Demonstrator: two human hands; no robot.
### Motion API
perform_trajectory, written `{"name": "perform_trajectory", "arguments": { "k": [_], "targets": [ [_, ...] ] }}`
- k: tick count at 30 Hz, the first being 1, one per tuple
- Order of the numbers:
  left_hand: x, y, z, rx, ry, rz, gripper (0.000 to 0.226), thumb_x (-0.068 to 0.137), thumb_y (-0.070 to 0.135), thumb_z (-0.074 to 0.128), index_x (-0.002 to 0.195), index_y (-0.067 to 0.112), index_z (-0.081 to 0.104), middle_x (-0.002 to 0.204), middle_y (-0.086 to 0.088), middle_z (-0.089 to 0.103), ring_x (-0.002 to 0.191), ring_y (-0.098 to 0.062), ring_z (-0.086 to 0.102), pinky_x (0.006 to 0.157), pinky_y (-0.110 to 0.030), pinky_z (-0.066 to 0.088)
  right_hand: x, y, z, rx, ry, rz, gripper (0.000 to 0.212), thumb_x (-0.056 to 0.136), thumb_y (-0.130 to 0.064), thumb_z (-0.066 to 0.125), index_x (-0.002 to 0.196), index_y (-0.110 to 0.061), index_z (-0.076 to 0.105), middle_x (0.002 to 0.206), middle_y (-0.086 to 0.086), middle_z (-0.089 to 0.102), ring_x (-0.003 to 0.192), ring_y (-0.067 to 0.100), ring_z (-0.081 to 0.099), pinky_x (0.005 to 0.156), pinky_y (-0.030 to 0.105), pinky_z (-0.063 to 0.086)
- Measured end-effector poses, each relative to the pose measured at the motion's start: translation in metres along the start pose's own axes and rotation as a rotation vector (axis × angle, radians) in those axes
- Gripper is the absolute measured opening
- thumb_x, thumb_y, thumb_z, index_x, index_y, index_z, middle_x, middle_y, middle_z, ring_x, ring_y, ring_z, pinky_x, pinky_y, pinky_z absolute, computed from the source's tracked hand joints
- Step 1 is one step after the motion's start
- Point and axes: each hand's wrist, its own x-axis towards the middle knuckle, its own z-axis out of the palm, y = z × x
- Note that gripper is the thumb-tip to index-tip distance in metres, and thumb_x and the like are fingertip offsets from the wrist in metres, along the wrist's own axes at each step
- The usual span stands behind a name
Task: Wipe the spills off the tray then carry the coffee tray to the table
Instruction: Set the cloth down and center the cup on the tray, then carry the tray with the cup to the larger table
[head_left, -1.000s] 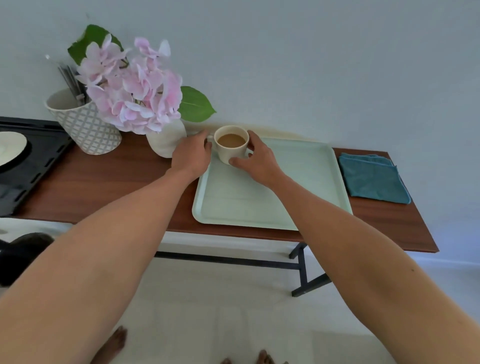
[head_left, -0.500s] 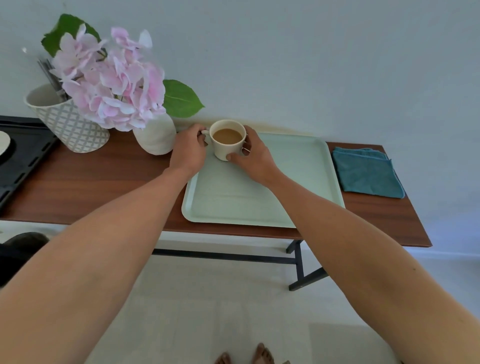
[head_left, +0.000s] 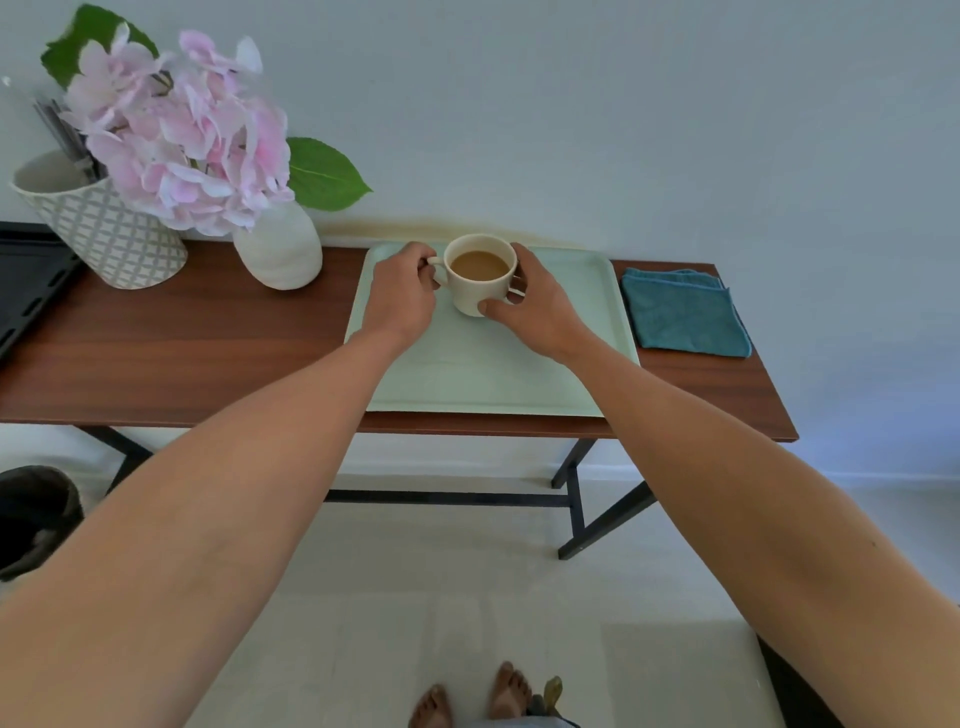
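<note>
Head view is showing both bare hands closing on a cream cup (head_left: 480, 280) that is standing at the far, left-of-centre part of a pale green tray (head_left: 587, 322). Left hand (head_left: 400, 296) is gripping the cup's handle: its fingers are curling together around the loop on the cup's left side. Right hand (head_left: 535, 306) is cupping the opposite wall, with the thumb pressing low on the near side and the other fingers wrapping round the far right side. Whether the cup base is touching the tray or sitting just above it cannot be told. Light brown coffee is filling the cup close to the rim.

Tray is lying flat on a dark wooden table (head_left: 171, 343) with black metal legs, its long near edge running close to the table's front edge. A folded teal cloth (head_left: 680, 312) is lying on the table just beside the tray's right rim, apart from both hands.

To the left of the tray, a white vase (head_left: 280, 249) is holding pink flowers (head_left: 182, 135) with green leaves. Further left, a lattice-patterned pot (head_left: 109, 228) is holding upright utensils. Bare feet (head_left: 472, 696) are showing on the pale floor below.
</note>
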Motion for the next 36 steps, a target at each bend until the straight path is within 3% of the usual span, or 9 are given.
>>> {"name": "perform_trajectory", "arguments": {
  "k": [17,21,25,29,36],
  "targets": [
    [-0.024,0.009,0.015,-0.016,-0.033,-0.026,0.021,0.101,0.004,0.051,0.115,0.005,0.066,0.103,-0.012,0.071,0.094,-0.028,0.07,0.087,-0.047,0.056,-0.029,0.014,-0.011,-0.025,0.002,-0.01,0.067,0.084,-0.021,0.08,0.141,-0.024,0.045,0.13,-0.005,0.061,0.121,0.017,0.059,0.1,0.045,0.053],
    [-0.028,0.011,0.012,0.009,-0.069,-0.041,0.032,0.104,0.009,0.05,0.134,0.007,0.06,0.119,-0.014,0.068,0.108,-0.029,0.068,0.094,-0.036,0.052,-0.029,0.015,-0.012,-0.046,-0.017,0.036,0.084,0.085,-0.023,0.079,0.154,-0.019,0.031,0.141,0.0,0.056,0.13,0.019,0.054,0.105,0.043,0.05],
    [-0.034,0.011,0.003,0.117,-0.103,-0.042,0.048,0.102,0.017,0.049,0.15,0.011,0.047,0.137,-0.011,0.062,0.122,-0.028,0.061,0.103,-0.044,0.049,-0.031,0.015,-0.018,-0.151,-0.005,0.095,0.096,0.087,-0.028,0.075,0.161,-0.016,0.016,0.156,0.007,0.044,0.141,0.023,0.044,0.112,0.042,0.043],
    [-0.04,0.005,-0.014,0.383,-0.093,0.018,0.052,0.101,0.022,0.049,0.151,0.008,0.045,0.151,-0.014,0.05,0.139,-0.034,0.044,0.112,-0.047,0.039,-0.041,0.018,-0.032,-0.298,0.132,0.1,0.079,0.092,-0.037,0.063,0.16,-0.018,0.027,0.157,0.006,0.043,0.142,0.023,0.041,0.113,0.046,0.04],
    [-0.061,-0.017,-0.038,0.453,-0.031,-0.059,0.052,0.099,0.024,0.052,0.148,0.008,0.048,0.147,-0.016,0.049,0.13,-0.039,0.046,0.106,-0.049,0.042,-0.067,0.035,-0.062,-0.578,0.288,0.193,0.07,0.091,-0.049,0.053,0.151,-0.017,0.04,0.145,0.009,0.047,0.133,0.029,0.042,0.109,0.048,0.035]
  ]
}}
